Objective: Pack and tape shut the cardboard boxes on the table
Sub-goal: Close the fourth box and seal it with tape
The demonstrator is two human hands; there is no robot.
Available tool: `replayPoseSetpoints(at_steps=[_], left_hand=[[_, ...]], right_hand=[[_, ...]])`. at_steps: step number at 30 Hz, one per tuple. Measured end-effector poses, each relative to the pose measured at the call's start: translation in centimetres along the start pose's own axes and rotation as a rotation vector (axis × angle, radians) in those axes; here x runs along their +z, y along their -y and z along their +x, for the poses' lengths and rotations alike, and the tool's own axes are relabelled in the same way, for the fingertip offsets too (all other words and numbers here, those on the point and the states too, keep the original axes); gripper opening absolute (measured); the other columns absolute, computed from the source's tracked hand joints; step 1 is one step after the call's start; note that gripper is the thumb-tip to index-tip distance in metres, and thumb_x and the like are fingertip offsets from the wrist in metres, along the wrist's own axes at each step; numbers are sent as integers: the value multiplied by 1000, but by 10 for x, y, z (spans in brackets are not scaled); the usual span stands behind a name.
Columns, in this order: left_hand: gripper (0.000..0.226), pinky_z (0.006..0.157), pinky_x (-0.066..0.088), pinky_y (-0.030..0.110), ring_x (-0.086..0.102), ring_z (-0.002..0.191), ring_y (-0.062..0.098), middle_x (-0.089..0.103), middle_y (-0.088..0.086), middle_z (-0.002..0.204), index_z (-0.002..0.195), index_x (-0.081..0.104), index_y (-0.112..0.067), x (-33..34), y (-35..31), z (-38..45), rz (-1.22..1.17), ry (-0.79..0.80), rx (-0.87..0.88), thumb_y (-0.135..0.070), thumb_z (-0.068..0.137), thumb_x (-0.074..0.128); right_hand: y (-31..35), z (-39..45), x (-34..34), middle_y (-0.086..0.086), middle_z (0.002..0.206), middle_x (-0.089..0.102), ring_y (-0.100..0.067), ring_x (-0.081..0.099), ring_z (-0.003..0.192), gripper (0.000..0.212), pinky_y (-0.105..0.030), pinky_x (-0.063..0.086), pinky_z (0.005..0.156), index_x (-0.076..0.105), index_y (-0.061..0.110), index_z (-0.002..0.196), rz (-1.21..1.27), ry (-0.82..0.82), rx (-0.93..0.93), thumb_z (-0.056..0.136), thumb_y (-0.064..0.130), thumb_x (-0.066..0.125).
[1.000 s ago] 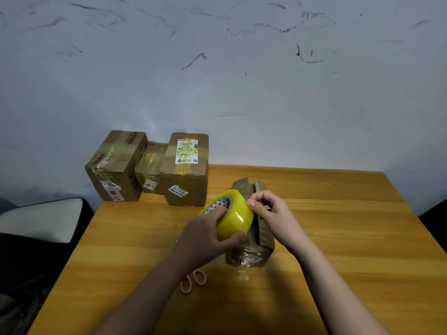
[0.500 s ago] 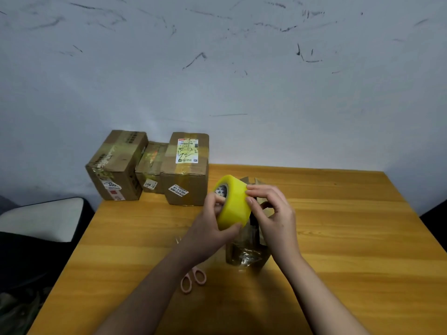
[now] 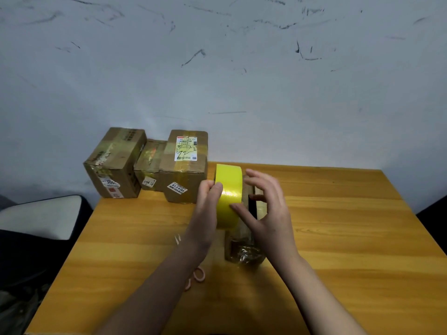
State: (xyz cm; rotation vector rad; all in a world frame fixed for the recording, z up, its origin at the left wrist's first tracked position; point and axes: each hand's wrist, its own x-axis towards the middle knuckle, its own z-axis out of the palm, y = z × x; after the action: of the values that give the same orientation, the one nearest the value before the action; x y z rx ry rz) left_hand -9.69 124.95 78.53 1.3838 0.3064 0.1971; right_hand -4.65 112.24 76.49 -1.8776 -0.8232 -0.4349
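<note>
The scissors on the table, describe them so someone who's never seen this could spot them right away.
On the wooden table, look at the near side, just left of the small open cardboard box. The scissors lie flat there, mostly hidden under the left forearm; their pale pink handle loops set them apart from the brown boxes.

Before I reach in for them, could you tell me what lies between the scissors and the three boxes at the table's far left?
In the head view, only bare tabletop separates the scissors from the three boxes; the left hand hovers beside that stretch.
</note>
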Motion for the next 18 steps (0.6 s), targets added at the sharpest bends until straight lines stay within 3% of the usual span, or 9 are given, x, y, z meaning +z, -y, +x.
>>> replayPoseSetpoints(at_steps=[3, 7, 13, 18], left_hand=[[22, 57, 45, 22, 52, 76, 13, 52, 5, 92, 112, 45, -11, 3, -4, -2, -28, -31, -8, -29, 99, 41], [39, 56, 46, 24, 54, 78, 14, 53, 8, 96, 109, 46, -14, 4, -6, -5, -35, -5, 24, -37, 78, 41], [35, 55, 46, 21, 52, 80, 13, 51, 6, 97, 106, 45, -20, 3, -8, -8, -15, 3, 56, -35, 75, 38], [18, 49, 45, 15, 54, 57, -5, 48, 5, 90, 112, 40, -9, 7, -10, -10, -42, 4, 71, -16, 96, 41]], right_hand=[[5, -2, 3, 6, 127, 58, -8, 53, 120, 39, -35, 51, 92, 63, 15, 120, -82, -36, -14, 90, 39, 59], [7, -7, 7, 2, 126, 60, -8, 54, 120, 33, -33, 50, 94, 65, 13, 116, -16, -85, -4, 90, 34, 60], [11, -5, 6, 4, 122, 62, -9, 56, 117, 24, -33, 51, 91, 66, 15, 105, 19, -109, 8, 88, 31, 63], [19, -2, 3, 10, 120, 61, -11, 56, 116, 11, -26, 50, 81, 64, 23, 95, 171, -104, 127, 85, 25, 69]])
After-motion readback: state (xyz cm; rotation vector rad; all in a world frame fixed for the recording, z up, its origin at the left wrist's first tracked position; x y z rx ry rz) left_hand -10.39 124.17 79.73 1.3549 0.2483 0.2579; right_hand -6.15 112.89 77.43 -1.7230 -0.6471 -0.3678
